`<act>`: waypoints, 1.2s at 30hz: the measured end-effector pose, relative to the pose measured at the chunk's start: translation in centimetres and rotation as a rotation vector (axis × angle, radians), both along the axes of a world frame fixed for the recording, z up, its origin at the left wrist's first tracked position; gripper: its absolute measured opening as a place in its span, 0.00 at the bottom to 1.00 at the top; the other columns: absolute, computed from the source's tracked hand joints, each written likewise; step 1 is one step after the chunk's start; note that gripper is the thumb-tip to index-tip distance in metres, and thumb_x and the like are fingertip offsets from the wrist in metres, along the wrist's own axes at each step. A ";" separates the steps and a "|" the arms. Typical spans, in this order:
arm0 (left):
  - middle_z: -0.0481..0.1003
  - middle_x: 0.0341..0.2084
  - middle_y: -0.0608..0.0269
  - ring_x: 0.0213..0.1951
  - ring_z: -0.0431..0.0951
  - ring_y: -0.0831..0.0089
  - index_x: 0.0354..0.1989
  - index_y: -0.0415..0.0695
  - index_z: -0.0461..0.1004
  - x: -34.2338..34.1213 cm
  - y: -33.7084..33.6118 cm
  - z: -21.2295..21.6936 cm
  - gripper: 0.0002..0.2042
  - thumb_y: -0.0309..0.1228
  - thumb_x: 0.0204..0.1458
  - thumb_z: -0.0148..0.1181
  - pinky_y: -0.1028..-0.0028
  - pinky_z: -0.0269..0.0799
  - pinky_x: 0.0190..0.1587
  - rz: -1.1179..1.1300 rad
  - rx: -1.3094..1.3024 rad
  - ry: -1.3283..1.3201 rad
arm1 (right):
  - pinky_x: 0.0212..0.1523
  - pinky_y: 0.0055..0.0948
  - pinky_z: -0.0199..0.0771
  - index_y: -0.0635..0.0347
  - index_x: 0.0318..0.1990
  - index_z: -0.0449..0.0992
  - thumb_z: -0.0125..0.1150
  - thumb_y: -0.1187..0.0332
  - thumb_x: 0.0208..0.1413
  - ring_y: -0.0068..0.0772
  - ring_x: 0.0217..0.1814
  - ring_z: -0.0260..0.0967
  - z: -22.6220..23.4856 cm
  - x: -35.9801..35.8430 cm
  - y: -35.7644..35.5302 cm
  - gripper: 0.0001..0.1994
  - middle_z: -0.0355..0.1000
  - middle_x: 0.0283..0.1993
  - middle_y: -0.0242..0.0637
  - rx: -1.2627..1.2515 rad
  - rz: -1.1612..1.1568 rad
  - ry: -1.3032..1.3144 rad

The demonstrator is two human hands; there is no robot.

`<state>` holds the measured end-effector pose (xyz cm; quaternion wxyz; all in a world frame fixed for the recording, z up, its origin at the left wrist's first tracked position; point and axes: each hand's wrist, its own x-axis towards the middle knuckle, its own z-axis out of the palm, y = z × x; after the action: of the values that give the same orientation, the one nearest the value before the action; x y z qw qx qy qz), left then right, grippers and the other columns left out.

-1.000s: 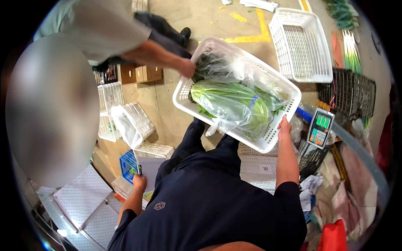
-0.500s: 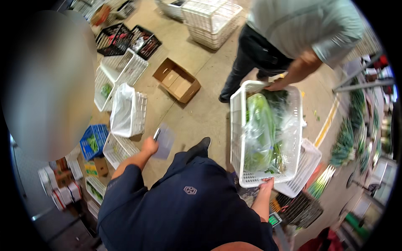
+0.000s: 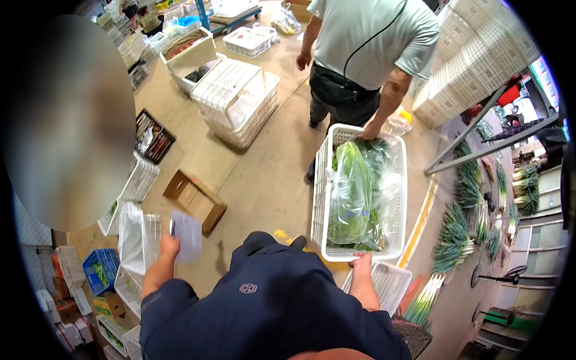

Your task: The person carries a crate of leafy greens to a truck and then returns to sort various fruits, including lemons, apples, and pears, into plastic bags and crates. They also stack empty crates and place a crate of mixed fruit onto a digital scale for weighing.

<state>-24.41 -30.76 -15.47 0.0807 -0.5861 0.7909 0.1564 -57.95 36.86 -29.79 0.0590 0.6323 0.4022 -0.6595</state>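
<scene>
A white plastic crate [image 3: 403, 198] hangs between me and a person in a light grey shirt. My right hand [image 3: 362, 264] is closed on its near rim, and the person's hand [image 3: 372, 129] grips the far rim. Inside lie leafy green vegetables [image 3: 351, 192] in clear plastic bags. At the left, my left hand [image 3: 170, 246] is closed around a pen [image 3: 173, 228] and a pale sheet of paper [image 3: 189, 235], held away from the crate.
Left of my path lie an open cardboard box [image 3: 207, 201], a lined white crate [image 3: 135, 234] and a blue crate [image 3: 96, 270]. Stacked white crates [image 3: 240, 102] stand ahead. Leeks [image 3: 453, 240] lie on the floor at right, past a yellow line [image 3: 420, 222] and grey metal bars [image 3: 468, 150].
The person and I have moved forward with the crate between us. The cardboard box and side crates now appear lower and further left. Both my hands keep their hold.
</scene>
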 end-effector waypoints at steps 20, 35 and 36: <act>0.75 0.32 0.43 0.37 0.76 0.48 0.31 0.41 0.76 -70.4 -7.8 4.5 0.10 0.31 0.43 0.54 0.55 0.71 0.40 -0.436 0.032 0.148 | 0.24 0.28 0.56 0.44 0.16 0.53 0.44 0.54 0.53 0.20 0.15 0.49 7.6 -65.0 -11.5 0.16 0.52 0.14 0.22 0.031 -0.045 -0.104; 0.75 0.32 0.38 0.38 0.76 0.44 0.32 0.33 0.74 -95.1 -14.3 -3.1 0.13 0.29 0.39 0.56 0.55 0.70 0.43 0.146 0.194 -0.023 | 0.24 0.40 0.56 0.50 0.17 0.57 0.43 0.47 0.54 0.26 0.17 0.53 3.9 -109.2 -23.4 0.21 0.56 0.13 0.29 0.197 0.065 -0.141; 0.75 0.31 0.37 0.37 0.76 0.42 0.33 0.32 0.73 -92.9 -13.7 -4.7 0.14 0.30 0.39 0.56 0.55 0.70 0.42 0.096 0.176 -0.005 | 0.23 0.41 0.56 0.51 0.17 0.58 0.44 0.46 0.54 0.27 0.17 0.54 3.8 -112.1 -25.1 0.22 0.57 0.13 0.29 0.211 0.066 -0.148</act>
<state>-117.27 -44.47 -20.18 0.1263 -0.6144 0.7449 0.2275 -170.10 11.77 -26.00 0.0433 0.6685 0.4844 -0.5627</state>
